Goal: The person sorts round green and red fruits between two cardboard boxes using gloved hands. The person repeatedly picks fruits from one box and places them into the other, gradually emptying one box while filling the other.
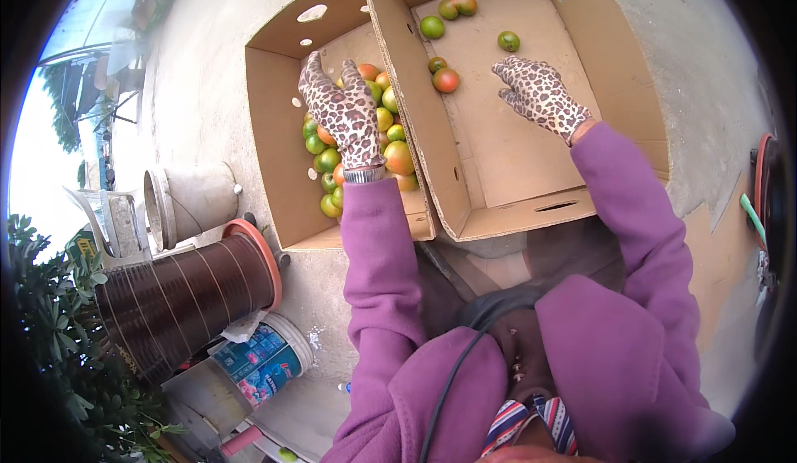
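1. Both hands wear leopard-print gloves over purple sleeves. Her left hand [344, 110] reaches down into the left cardboard box [278, 131], fingers spread and lying over the heap of tomatoes [390, 143]; whether it grips one underneath cannot be told.
2. Her right hand [540, 94] hovers open above the floor of the right cardboard box [515, 156], fingers loosely spread, holding nothing.
3. Left box: tomatoes, green, yellowish and orange-red, are piled against its right wall, from the far end to near the front edge.
4. Right box: mostly bare. A few loose tomatoes [446, 79] lie toward its far left corner, and one small green tomato [508, 41] sits just beyond the right fingertips.
5. Handling, as a judgement: each tomato looks light, round and smooth-skinned. The green ones are likely firm; the redder ones are softer and would bruise if squeezed or dropped. Cupping one in the palm with fingers around its widest part seems safest.
6. Both boxes sit side by side, walls touching, on a pale concrete floor [207, 90].
7. To the left stand a dark ribbed drum [178, 301], a grey pot [195, 202] on its side, and a painted bucket [266, 359].
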A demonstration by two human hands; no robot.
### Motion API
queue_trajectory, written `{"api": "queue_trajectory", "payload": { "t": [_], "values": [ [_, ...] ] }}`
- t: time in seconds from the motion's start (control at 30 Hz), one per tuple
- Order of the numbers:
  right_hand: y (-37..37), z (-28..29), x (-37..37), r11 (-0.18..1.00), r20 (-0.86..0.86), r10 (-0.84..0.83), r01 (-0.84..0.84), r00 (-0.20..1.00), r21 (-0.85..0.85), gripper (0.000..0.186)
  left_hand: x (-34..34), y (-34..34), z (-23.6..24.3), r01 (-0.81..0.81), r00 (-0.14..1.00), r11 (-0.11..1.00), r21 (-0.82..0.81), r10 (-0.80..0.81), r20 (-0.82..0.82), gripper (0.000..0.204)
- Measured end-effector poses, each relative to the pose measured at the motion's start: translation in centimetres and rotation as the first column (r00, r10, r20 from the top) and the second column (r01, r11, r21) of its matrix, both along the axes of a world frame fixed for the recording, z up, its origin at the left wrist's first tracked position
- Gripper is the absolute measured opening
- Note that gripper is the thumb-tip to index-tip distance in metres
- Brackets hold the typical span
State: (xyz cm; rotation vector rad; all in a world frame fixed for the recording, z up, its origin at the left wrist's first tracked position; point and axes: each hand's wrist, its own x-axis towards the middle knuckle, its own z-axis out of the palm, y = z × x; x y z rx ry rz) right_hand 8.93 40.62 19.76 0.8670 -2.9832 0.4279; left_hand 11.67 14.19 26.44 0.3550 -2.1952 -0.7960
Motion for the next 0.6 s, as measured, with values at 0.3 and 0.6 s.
{"api": "queue_trajectory", "payload": {
  "t": [0.3,0.6],
  "values": [
    [1.9,-2.4,-4.6,0.930,-0.052,-0.244,0.249,0.968,0.270,0.066,-1.8,14.5,-6.4,0.490,0.836,0.854,-0.172,-0.405,0.369,0.047],
    [6.0,-8.1,-8.8,0.878,-0.089,-0.320,0.331,0.943,0.346,0.040,-1.4,14.5,-5.7,0.655,0.588,0.753,-0.060,-0.458,0.667,0.040]
  ]
}}
